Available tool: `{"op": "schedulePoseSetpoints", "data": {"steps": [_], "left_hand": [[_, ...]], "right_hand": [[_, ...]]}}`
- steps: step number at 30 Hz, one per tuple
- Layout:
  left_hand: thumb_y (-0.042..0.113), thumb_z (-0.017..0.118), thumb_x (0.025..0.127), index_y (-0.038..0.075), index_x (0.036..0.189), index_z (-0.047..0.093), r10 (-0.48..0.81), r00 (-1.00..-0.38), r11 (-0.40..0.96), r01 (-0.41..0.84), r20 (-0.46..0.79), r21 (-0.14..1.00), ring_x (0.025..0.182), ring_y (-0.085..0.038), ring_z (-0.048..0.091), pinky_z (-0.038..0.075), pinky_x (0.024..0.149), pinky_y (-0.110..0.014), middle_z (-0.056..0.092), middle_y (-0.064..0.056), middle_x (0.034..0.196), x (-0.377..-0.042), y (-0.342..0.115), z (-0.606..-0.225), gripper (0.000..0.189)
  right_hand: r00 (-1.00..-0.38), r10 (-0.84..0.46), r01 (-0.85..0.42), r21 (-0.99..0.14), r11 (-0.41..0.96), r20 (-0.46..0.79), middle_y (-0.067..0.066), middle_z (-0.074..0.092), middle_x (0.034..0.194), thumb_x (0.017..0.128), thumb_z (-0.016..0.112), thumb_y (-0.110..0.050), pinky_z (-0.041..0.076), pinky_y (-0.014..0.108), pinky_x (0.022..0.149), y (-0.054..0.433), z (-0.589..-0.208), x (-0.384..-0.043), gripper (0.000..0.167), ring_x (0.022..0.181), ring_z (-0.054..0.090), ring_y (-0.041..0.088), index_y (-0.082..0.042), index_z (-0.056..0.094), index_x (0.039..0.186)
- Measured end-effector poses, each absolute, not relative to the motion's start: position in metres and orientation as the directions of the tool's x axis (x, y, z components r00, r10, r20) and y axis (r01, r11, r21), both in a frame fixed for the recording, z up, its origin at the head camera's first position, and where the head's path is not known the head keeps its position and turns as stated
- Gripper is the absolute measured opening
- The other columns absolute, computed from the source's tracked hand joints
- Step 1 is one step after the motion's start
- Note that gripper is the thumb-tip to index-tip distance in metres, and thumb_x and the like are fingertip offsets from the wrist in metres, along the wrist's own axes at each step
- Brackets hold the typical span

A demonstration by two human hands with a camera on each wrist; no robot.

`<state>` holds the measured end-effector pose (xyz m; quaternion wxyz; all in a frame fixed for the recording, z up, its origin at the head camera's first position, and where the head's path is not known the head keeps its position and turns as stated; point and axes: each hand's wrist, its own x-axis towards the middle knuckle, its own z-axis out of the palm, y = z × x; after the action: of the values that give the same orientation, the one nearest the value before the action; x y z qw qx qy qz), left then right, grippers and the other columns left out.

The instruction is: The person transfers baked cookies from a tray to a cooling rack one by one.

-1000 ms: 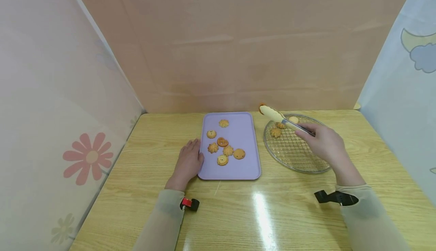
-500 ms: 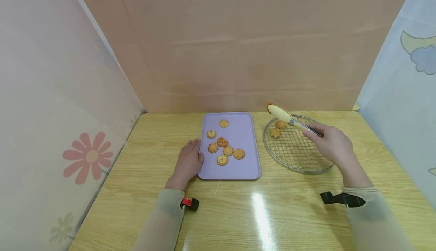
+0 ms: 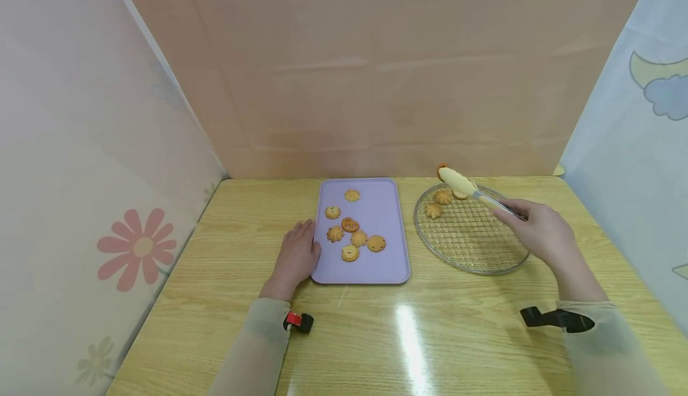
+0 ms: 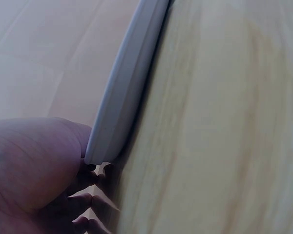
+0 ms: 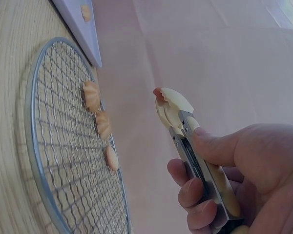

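Observation:
My right hand (image 3: pixel 543 229) grips a pair of tongs (image 3: pixel 458 182) with cream scalloped tips, raised over the back of a round wire cooling rack (image 3: pixel 473 243). Pinched in the tips is a small brown pretzel (image 3: pixel 441 171), mostly hidden by them; the right wrist view shows only its reddish-brown end (image 5: pixel 157 91). Beside the lilac tray (image 3: pixel 383 205) lies my left hand (image 3: pixel 297 252), its fingers extended along the left edge and its thumb against the rim. On the tray are several cookies, among them a pretzel (image 3: pixel 350 224) and a round cookie (image 3: pixel 376 243).
Two flower-shaped cookies (image 3: pixel 433 211) and a pale round cookie (image 5: pixel 112 158) lie on the rack's back left part. A brown backdrop (image 3: pixel 344 85) stands behind the wooden table (image 3: pixel 355 348), with patterned side panels left and right.
My right hand has moved right with the tongs and the pretzel, over the back of the rack. My left hand and the cookies stay in place.

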<state>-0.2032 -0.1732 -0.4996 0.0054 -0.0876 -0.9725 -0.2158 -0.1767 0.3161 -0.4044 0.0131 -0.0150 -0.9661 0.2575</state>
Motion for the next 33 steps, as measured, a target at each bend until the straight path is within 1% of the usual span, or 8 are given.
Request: {"op": "schedulePoseSetpoints", "data": {"steps": [5,8,11,15,20,24,30,33], "left_hand": [[0.016,0.056,0.112,-0.009,0.162,0.046,0.167,-0.985,0.892,0.174,0.052,0.416,0.162,-0.044,0.032,0.022,0.134,-0.059,0.043,-0.026,0.170,-0.203,-0.174,-0.499,0.057],[0.015,0.056,0.112,-0.009,0.162,0.046,0.170,-0.984,0.892,0.178,0.056,0.416,0.162,-0.045,0.032,0.022,0.134,-0.059,0.043,-0.026,0.170,-0.204,-0.174,-0.500,0.056],[0.015,0.056,0.112,-0.009,0.162,0.046,0.169,-0.984,0.891,0.178,0.058,0.417,0.162,-0.045,0.032,0.022,0.134,-0.059,0.043,-0.026,0.170,-0.204,-0.174,-0.500,0.056],[0.016,0.055,0.112,-0.009,0.162,0.046,0.171,-0.984,0.892,0.179,0.056,0.415,0.162,-0.045,0.033,0.023,0.134,-0.059,0.043,-0.026,0.170,-0.204,-0.174,-0.500,0.056],[0.015,0.056,0.112,-0.009,0.162,0.047,0.177,-0.983,0.891,0.185,0.058,0.415,0.161,-0.045,0.033,0.023,0.134,-0.059,0.044,-0.027,0.169,-0.204,-0.174,-0.501,0.056],[0.014,0.057,0.112,-0.009,0.161,0.048,0.180,-0.981,0.890,0.191,0.066,0.414,0.160,-0.046,0.035,0.025,0.133,-0.060,0.046,-0.027,0.168,-0.205,-0.174,-0.502,0.055],[0.015,0.056,0.112,-0.009,0.161,0.047,0.177,-0.983,0.890,0.185,0.059,0.417,0.161,-0.046,0.034,0.024,0.134,-0.059,0.045,-0.027,0.168,-0.206,-0.174,-0.502,0.056],[0.015,0.057,0.112,-0.009,0.161,0.047,0.176,-0.982,0.889,0.186,0.063,0.418,0.161,-0.046,0.034,0.024,0.134,-0.059,0.045,-0.027,0.168,-0.206,-0.174,-0.503,0.056]], "right_hand": [[-0.999,0.053,0.040,-0.492,0.870,0.013,0.031,0.068,0.135,0.113,0.050,-0.062,0.045,0.045,0.073,0.325,-0.405,-0.174,0.076,0.106,0.062,0.042,-0.002,0.057,0.159],[-0.998,0.061,0.047,-0.493,0.869,0.011,0.031,0.067,0.137,0.113,0.050,-0.062,0.046,0.047,0.074,0.330,-0.406,-0.173,0.075,0.110,0.063,0.044,-0.002,0.058,0.158],[-0.998,0.067,0.056,-0.493,0.868,0.004,0.031,0.067,0.138,0.113,0.051,-0.061,0.046,0.046,0.075,0.335,-0.408,-0.172,0.074,0.111,0.062,0.045,-0.002,0.058,0.157],[-0.997,0.073,0.065,-0.486,0.872,-0.001,0.032,0.067,0.136,0.114,0.051,-0.058,0.044,0.043,0.073,0.341,-0.410,-0.170,0.072,0.106,0.061,0.043,0.000,0.057,0.157],[-0.996,0.086,0.081,-0.478,0.875,-0.010,0.033,0.066,0.135,0.114,0.050,-0.057,0.044,0.044,0.072,0.347,-0.413,-0.168,0.072,0.105,0.061,0.044,0.001,0.057,0.156],[-0.995,0.100,0.097,-0.467,0.879,-0.019,0.035,0.064,0.136,0.114,0.049,-0.058,0.043,0.044,0.071,0.352,-0.416,-0.167,0.073,0.101,0.060,0.042,0.001,0.056,0.157],[-0.994,0.104,0.103,-0.458,0.883,-0.023,0.038,0.063,0.138,0.115,0.049,-0.055,0.045,0.046,0.071,0.360,-0.419,-0.166,0.072,0.103,0.061,0.045,0.004,0.056,0.155],[-0.994,0.108,0.111,-0.456,0.883,-0.034,0.039,0.062,0.139,0.115,0.048,-0.056,0.047,0.051,0.072,0.364,-0.420,-0.167,0.073,0.105,0.061,0.048,0.005,0.055,0.155]]}}
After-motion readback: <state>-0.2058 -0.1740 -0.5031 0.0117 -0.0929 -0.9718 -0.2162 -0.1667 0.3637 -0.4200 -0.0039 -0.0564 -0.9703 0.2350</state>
